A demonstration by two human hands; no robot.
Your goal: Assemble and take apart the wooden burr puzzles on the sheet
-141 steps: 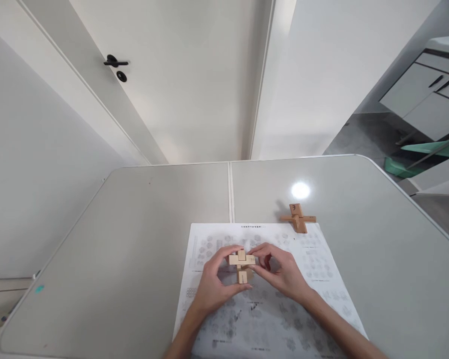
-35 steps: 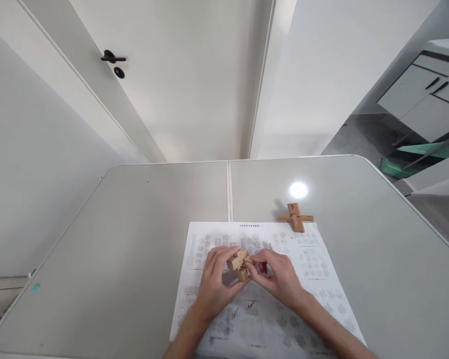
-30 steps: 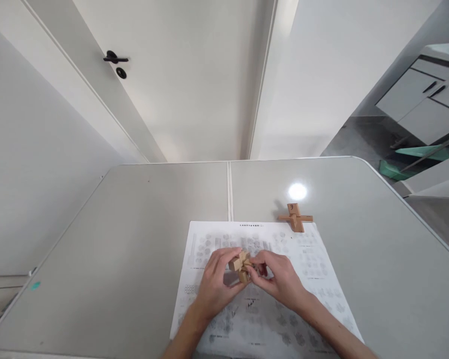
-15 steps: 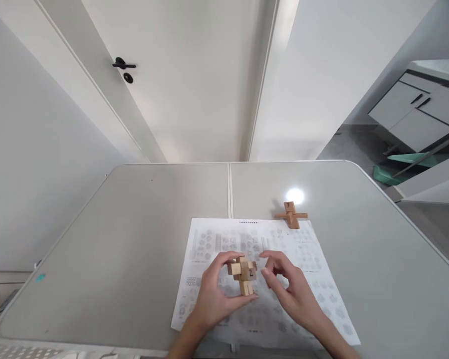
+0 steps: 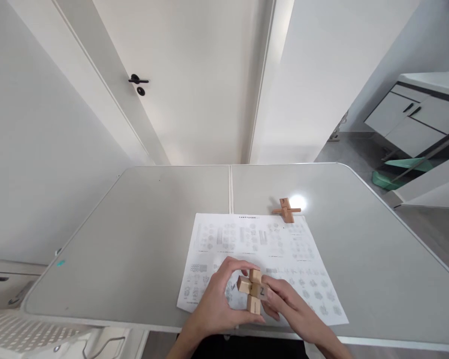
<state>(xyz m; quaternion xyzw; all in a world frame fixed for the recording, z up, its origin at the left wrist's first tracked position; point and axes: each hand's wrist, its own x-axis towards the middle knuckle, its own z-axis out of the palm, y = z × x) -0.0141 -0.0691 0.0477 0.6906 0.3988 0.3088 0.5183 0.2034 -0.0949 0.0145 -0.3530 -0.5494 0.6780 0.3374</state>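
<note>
Between my two hands is a wooden burr puzzle (image 5: 253,290) made of interlocking bars, with a "2" on its right bar and a mark on the lower bar. My left hand (image 5: 220,299) curves around it, fingers at the top and thumb under the bottom bar. On the other side, my right hand (image 5: 286,301) pinches the bar marked "2" with thumb and fingers. A printed sheet (image 5: 243,239) with rows of small diagrams lies beneath both hands. At its upper right edge rests a second wooden cross puzzle (image 5: 285,211), marked with a numeral.
Everything lies on a grey table (image 5: 134,239) with a pale rim and a seam down its middle. Behind it stands a white door with a black handle (image 5: 137,80). A white cabinet (image 5: 407,114) and a green bin (image 5: 389,179) are at the right.
My right hand has moved in from beside the burr puzzle and now grips its bar marked "2". The puzzle sits slightly lower and further right in view; the camera has shifted.
</note>
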